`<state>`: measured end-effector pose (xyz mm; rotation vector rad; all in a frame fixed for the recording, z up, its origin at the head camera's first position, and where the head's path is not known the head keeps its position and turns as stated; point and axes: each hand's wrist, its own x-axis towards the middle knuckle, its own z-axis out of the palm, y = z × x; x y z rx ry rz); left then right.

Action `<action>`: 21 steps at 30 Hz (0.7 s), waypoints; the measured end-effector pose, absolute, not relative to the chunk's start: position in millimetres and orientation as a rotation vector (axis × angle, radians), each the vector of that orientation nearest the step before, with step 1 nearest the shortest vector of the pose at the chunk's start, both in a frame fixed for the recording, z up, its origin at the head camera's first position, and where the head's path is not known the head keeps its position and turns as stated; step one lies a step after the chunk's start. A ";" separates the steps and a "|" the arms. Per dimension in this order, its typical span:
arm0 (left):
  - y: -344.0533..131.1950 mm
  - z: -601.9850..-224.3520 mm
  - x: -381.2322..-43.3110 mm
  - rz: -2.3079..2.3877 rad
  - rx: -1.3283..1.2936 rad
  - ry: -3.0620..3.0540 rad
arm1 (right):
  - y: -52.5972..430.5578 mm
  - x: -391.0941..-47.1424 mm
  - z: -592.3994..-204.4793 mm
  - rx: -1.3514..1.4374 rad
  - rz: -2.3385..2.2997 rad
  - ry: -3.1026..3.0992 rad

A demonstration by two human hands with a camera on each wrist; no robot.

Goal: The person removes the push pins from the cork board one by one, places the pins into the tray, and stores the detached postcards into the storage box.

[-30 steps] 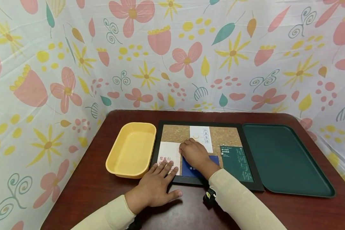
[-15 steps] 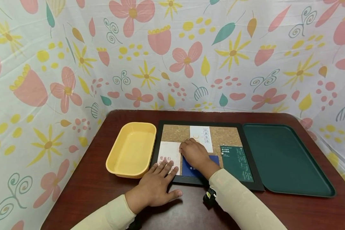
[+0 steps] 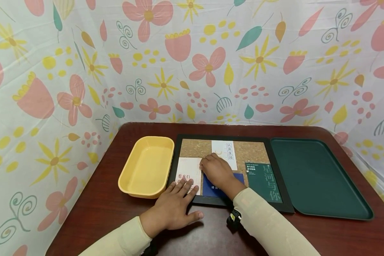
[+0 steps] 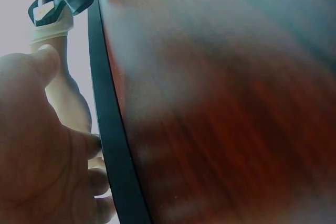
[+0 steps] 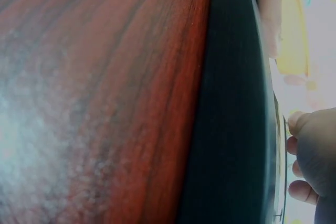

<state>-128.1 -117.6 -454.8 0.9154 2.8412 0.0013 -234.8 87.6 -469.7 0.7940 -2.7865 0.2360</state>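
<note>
A cork board (image 3: 195, 147) in a black frame lies on the table. My left hand (image 3: 171, 209) rests with straight, spread fingers on a cream card (image 3: 189, 166) with red characters and on the frame's near edge. My right hand (image 3: 218, 171) bends its fingers down at the upper corners of the cream card and a blue card (image 3: 211, 191); whatever lies under the fingertips is hidden. Above it is a white card (image 3: 225, 149) with blue characters. A dark green card (image 3: 259, 183) lies to the right, a small shiny spot near its upper left corner.
Left of the board stands a yellow basin (image 3: 144, 167). A dark green tray (image 3: 316, 177) lies against the frame's right side. Behind the reddish-brown table (image 3: 92, 213) hangs a flowered cloth (image 3: 195, 99).
</note>
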 end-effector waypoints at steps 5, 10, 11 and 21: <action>-117.1 -454.5 -127.7 -0.008 0.918 2.844 | 87.8 -234.8 -470.1 0.796 0.220 -2.785; -117.0 -454.2 -127.9 0.009 0.913 2.837 | 87.8 -233.7 -468.7 0.798 0.220 -2.785; -116.9 -454.1 -128.1 0.011 0.910 2.835 | 88.0 -233.5 -468.5 0.797 0.221 -2.785; -116.0 -453.6 -128.2 0.000 0.899 2.836 | 88.4 -233.8 -467.1 0.788 0.289 -2.770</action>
